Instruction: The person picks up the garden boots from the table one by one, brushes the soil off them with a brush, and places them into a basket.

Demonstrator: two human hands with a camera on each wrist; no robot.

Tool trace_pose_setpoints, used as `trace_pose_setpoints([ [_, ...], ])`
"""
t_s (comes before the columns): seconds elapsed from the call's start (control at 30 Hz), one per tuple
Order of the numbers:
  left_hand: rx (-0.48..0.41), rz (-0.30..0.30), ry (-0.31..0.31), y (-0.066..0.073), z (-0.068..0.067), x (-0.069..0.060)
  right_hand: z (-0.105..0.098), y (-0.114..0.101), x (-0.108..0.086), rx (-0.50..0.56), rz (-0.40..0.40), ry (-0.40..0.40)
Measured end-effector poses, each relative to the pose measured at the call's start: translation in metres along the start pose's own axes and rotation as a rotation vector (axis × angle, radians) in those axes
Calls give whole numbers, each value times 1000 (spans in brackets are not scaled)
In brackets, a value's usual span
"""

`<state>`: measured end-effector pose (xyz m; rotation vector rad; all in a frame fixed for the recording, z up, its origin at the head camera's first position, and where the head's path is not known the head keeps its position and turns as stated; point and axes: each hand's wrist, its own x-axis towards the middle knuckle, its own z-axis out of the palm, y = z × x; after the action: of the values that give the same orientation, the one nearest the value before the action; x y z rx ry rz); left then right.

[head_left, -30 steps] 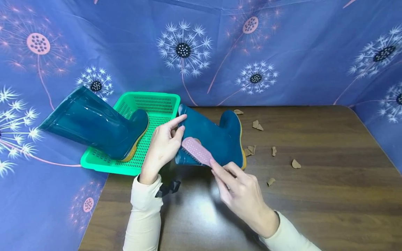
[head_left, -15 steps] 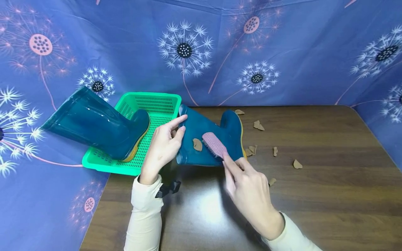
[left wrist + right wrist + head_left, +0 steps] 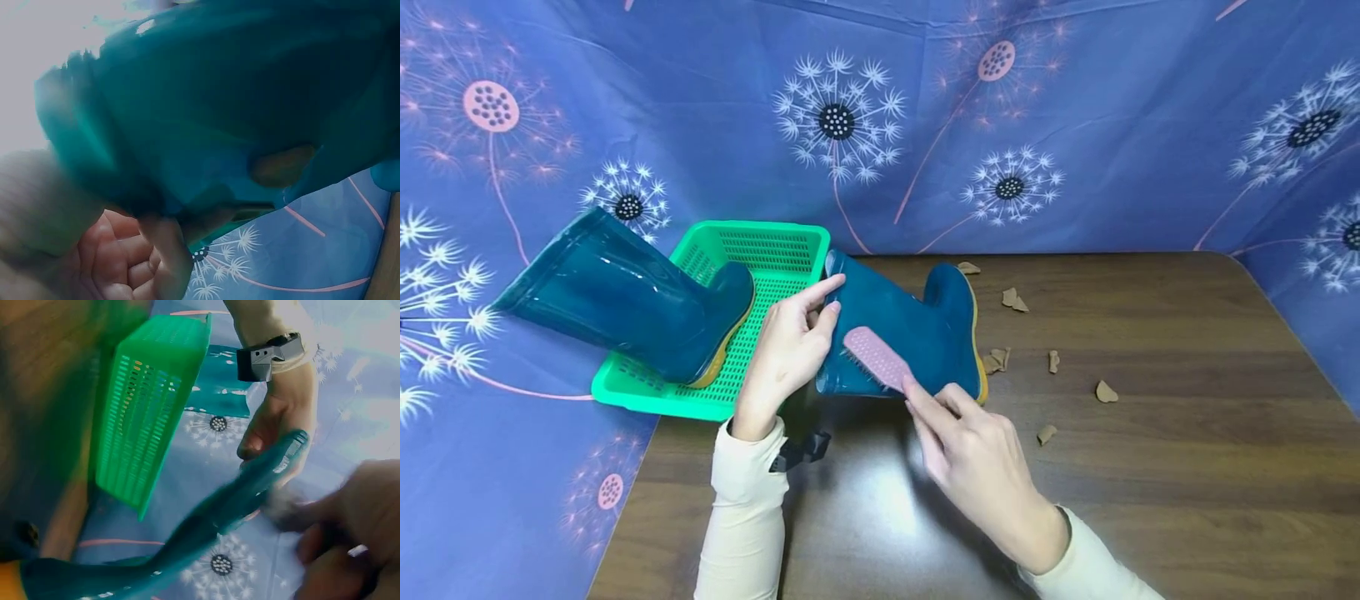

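A dark teal rubber boot (image 3: 887, 308) with a yellow sole lies on its side, shaft opening to the left. My left hand (image 3: 793, 342) holds it at the cuff, index finger stretched along the rim. In my right hand (image 3: 981, 467) is a pink brush (image 3: 876, 358), gripped by its handle, bristles towards the boot's shaft. The left wrist view shows a brownish patch (image 3: 284, 165) on the boot (image 3: 187, 119). Blur at the right hand (image 3: 350, 537) hides the brush's contact in the right wrist view.
Left of the hands, a second teal boot (image 3: 625, 292) leans in a green perforated basket (image 3: 775, 229). Several brown flakes (image 3: 1107, 392) lie scattered on the wooden table (image 3: 1187, 467) to the right. A blue dandelion-print cloth (image 3: 910, 92) hangs behind.
The brush swept right along the shaft half a second ago, uncovering a brown flake there. Now it is back left near the cuff, and the flake is out of sight in the head view.
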<state>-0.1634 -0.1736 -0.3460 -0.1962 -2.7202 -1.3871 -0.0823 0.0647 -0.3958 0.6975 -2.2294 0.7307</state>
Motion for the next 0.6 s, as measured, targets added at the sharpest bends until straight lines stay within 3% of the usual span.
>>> trace_pose_setpoints([
  [0.13,-3,-3,-3,0,0,0,-1,-2,4,-98,67,49],
  [0.2,-11,-2,1,0,0,1,-1,-3,4,-65,60,62],
  [0.3,0,5,10,0,0,1,-1,-4,5,11,6,3],
  [0.37,12,14,12,-1,1,2,-3,-3,7,-3,9,-23],
  [0.47,13,11,14,-2,1,2,-6,-1,13,-64,63,17],
  [0.6,1,0,22,-2,1,1,-11,0,15,-27,52,9],
])
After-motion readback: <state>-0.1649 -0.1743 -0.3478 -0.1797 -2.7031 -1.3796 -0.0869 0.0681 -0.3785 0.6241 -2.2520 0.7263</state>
